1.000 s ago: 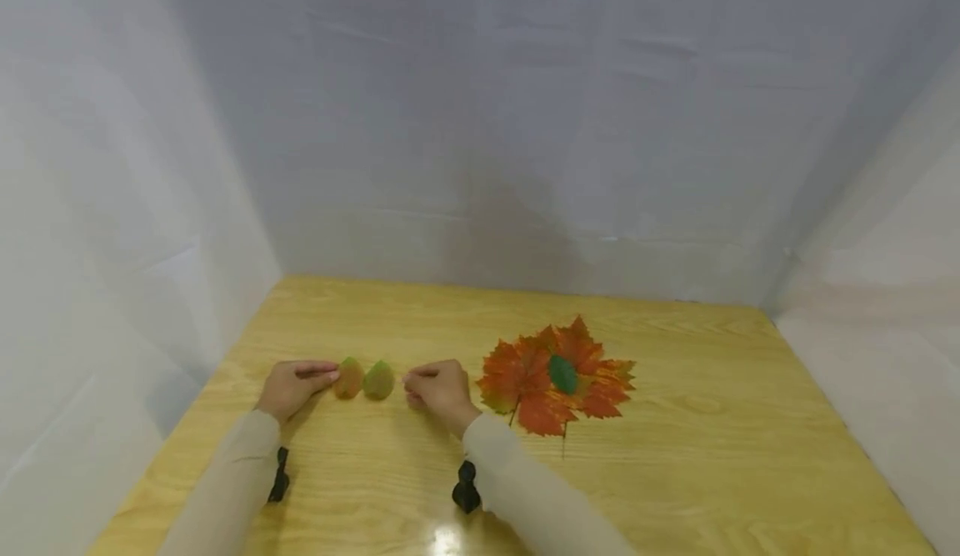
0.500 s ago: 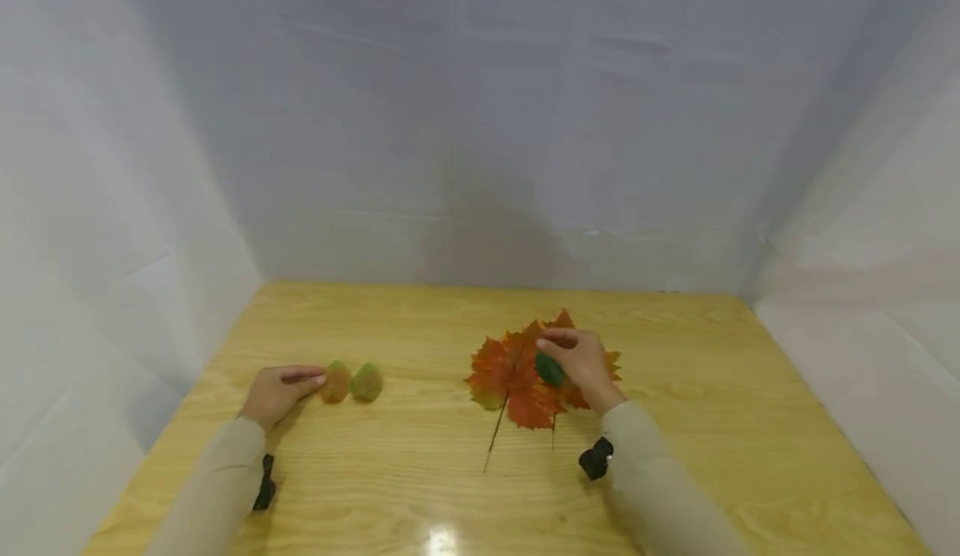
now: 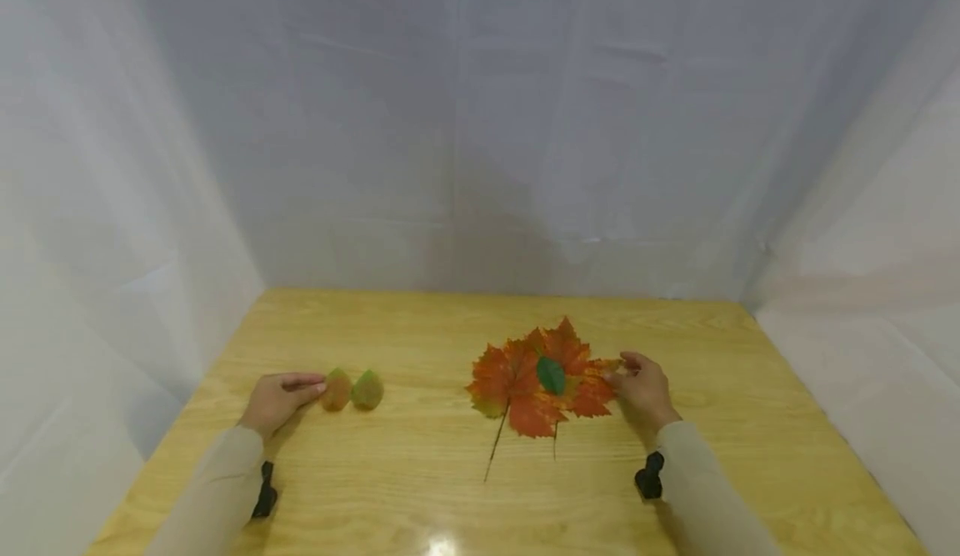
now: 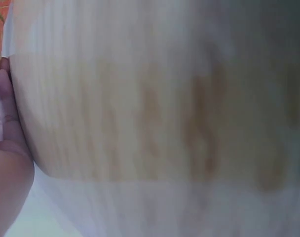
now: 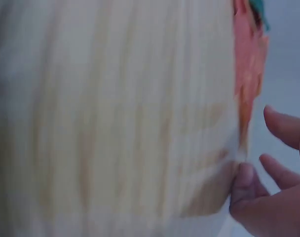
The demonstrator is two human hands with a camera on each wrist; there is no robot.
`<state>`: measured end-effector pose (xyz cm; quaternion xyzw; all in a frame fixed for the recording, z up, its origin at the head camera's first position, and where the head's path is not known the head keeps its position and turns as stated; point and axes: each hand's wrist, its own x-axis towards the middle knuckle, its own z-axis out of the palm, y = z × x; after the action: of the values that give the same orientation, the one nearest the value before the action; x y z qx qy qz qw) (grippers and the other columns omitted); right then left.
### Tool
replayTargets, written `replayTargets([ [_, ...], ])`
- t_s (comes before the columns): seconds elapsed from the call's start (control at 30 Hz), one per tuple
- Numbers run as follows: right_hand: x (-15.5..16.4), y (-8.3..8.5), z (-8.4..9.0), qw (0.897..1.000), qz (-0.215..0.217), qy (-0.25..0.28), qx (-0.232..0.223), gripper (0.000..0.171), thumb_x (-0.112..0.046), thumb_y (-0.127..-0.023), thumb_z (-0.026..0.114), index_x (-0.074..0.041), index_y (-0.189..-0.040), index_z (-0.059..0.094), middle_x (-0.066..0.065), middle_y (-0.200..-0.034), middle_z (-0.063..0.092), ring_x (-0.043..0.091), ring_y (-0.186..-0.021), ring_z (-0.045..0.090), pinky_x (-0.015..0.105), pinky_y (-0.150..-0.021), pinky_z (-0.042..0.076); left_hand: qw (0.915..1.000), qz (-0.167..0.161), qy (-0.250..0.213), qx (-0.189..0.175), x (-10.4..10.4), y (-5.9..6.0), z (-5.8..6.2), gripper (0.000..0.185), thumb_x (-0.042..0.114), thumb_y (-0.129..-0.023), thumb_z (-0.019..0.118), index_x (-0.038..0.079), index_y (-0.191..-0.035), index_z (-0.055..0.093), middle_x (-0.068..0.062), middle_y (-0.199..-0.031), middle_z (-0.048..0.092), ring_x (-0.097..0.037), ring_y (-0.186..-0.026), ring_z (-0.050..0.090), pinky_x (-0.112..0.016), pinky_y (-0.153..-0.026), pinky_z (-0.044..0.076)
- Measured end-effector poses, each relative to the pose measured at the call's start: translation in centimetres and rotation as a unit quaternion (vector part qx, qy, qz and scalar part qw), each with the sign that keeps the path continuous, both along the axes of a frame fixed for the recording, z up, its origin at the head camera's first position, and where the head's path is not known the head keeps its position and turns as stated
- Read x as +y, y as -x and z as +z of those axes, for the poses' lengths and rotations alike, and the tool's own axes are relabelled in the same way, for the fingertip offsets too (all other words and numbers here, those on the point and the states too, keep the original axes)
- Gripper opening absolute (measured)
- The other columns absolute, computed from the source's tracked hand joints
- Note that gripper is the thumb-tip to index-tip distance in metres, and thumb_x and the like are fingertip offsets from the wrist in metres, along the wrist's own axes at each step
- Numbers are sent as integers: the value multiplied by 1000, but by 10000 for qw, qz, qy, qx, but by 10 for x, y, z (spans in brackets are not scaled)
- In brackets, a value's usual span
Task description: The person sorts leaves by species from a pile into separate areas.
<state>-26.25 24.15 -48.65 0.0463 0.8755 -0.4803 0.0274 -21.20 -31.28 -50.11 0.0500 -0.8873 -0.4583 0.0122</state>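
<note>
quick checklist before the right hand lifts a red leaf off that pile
1. Right hand at the pile's edge: ok, its fingertips meet the right tip of the red leaves.
2. Grip on one leaf only: cannot tell; the right wrist view is blurred and the leaves overlap.
3. Dark green leaf off the pile: not ok, it lies on top of the red leaves and could slide.
4. Left hand out of the way: ok, it rests far left, fingertips at the two small green leaves.
5. Free wood on the table to put a leaf down: ok, between the two groups.
</note>
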Motion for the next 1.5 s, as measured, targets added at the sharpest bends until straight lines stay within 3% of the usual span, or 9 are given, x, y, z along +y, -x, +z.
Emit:
replayTargets([
  [0.13,5,5,-3,9996,185,-198,-47,51,-12,-92,63,9,-135,46,31,-136,44,44,-125,42,53,-99,42,9998,18,-124,-162,0,-1,-1,46,36,-88,70,-1,-116,68,-20,-119,64,-38,-117,55,-49,-100,42],
  [0.37,7,11,-6,9961,282,-829,133,36,-12,-90,67,6,-121,61,24,-112,60,35,-101,57,46,-81,51,9997,14,-180,-149,-2,1,-1,46,38,-88,70,0,-115,68,-21,-122,63,-40,-120,52,-51,-102,39],
  [0.67,7,14,-7,9959,135,-896,81,28,-11,-89,68,7,-110,66,16,-97,63,28,-87,61,38,-72,52,9998,4,-116,-187,-2,2,-3,46,37,-89,69,0,-115,68,-22,-124,61,-42,-122,50,-53,-103,37],
  [1.0,6,12,-7,9967,92,-807,72,22,-10,-89,67,6,-104,66,16,-92,65,23,-79,63,34,-66,52,10000,-39,64,-37,2,-1,3,43,34,-90,68,-1,-115,68,-21,-118,65,-39,-115,56,-50,-99,43],
  [1.13,6,10,-5,9965,138,-820,71,23,-10,-90,66,7,-106,65,17,-96,64,26,-83,62,38,-70,53,9995,-6,277,175,3,-1,3,38,31,-89,70,-1,-111,70,-19,-112,68,-37,-109,60,-45,-95,46],
  [1.33,7,10,-6,9960,168,-869,129,24,-11,-90,66,7,-107,65,18,-97,64,29,-86,62,41,-73,53,9937,154,751,818,8,0,6,26,18,-88,71,-2,-105,71,-18,-101,71,-33,-96,66,-18,-76,48],
  [1.5,8,10,-7,9957,162,-900,116,23,-11,-91,66,6,-105,65,17,-96,64,28,-85,62,40,-72,53,9882,467,618,1319,32,-1,28,26,12,-89,69,-6,-108,69,-22,-101,70,-34,-90,68,-17,-68,53],
])
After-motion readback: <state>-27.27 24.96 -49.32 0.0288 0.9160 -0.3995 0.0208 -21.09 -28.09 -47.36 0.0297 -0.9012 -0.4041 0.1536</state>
